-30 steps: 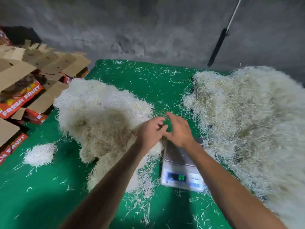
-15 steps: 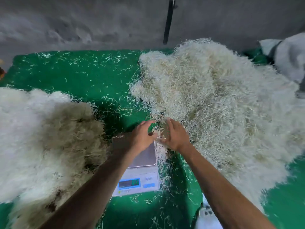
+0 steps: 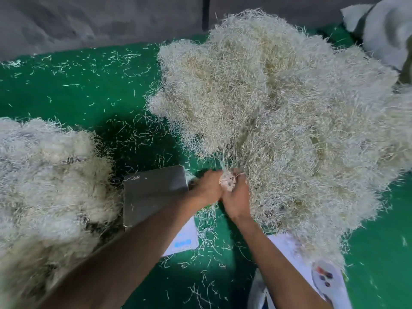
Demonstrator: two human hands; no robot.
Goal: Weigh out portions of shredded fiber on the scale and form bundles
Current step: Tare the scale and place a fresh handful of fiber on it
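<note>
A big heap of pale shredded fiber (image 3: 278,112) fills the right half of the green cloth. At its near left edge my left hand (image 3: 206,188) and my right hand (image 3: 237,200) meet, both gripping a small clump of fiber (image 3: 227,181) between them; strands still trail from the clump up into the heap. Just left of my hands sits the scale (image 3: 153,192); its steel plate is bare and my left forearm covers its display. A second, greyer heap of fiber (image 3: 49,175) lies at the left.
Green cloth (image 3: 84,90) strewn with loose strands covers the table. A grey wall (image 3: 100,18) runs along the back. A white sack (image 3: 383,30) sits at the far right. A white device with buttons (image 3: 323,279) lies near my right forearm.
The view has swung to the right, away from the cardboard boxes. My hands moved off the scale plate to the big right heap and closed on a clump of fiber.
</note>
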